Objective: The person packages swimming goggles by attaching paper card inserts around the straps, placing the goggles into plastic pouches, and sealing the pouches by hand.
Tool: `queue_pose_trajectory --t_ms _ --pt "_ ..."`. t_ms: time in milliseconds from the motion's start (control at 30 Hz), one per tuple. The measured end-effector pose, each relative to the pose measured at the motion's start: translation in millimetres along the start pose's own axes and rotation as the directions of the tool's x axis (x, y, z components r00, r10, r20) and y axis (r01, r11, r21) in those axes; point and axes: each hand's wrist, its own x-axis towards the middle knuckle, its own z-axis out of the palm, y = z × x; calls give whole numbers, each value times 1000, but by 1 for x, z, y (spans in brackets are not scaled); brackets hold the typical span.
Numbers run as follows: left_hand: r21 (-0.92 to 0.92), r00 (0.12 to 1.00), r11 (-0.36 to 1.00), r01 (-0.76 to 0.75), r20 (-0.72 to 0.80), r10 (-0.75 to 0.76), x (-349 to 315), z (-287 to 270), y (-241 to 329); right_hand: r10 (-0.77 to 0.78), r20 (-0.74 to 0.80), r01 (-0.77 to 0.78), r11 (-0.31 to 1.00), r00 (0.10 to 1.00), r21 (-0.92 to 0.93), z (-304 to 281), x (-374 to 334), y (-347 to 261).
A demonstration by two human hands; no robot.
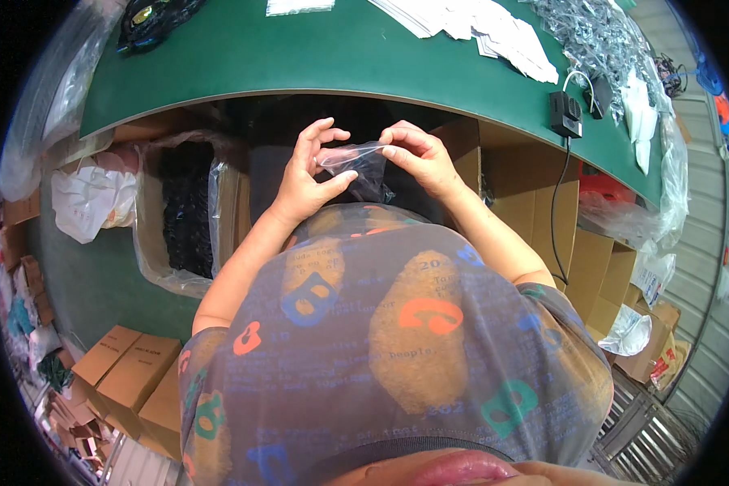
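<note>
A small clear plastic bag [368, 168] hangs in front of my chest, just below the table's near edge. My right hand [419, 159] pinches its upper right corner between thumb and fingers. On the other side my left hand [312, 168] is open, its fingers spread and the thumb apart from them. The bag's left edge lies between that thumb and fingers, and the thumb seems to touch it. Against the dark background, I cannot tell whether the bag holds anything.
The green table [316, 61] curves ahead, bearing white paper slips [506, 36], a heap of clear plastic bags [595, 40] and a black cabled box [565, 113]. A plastic-lined box of black items [188, 211] stands left. Cardboard boxes [142, 368] sit lower left, with an open carton [530, 182] right.
</note>
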Motion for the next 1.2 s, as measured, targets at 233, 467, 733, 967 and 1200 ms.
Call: queue_pose_trajectory --t_ms 233,467,733,967,1200 --pt "-25 999 999 33 -7 -33 -1 0 -2 -114 82 129 968 990 -217 -3 4 6" --pt "-3 1000 1000 26 1 -26 -2 0 1 53 84 -54 998 995 19 1 3 1" --pt "-3 999 999 44 -2 -44 -1 4 3 22 135 -17 999 991 -40 -1 6 8" --pt "21 999 999 42 2 -42 -2 2 4 -20 129 30 996 991 -83 7 12 -4" --pt "20 999 999 45 0 -45 -1 4 4 -61 199 102 974 978 -204 4 18 -10"
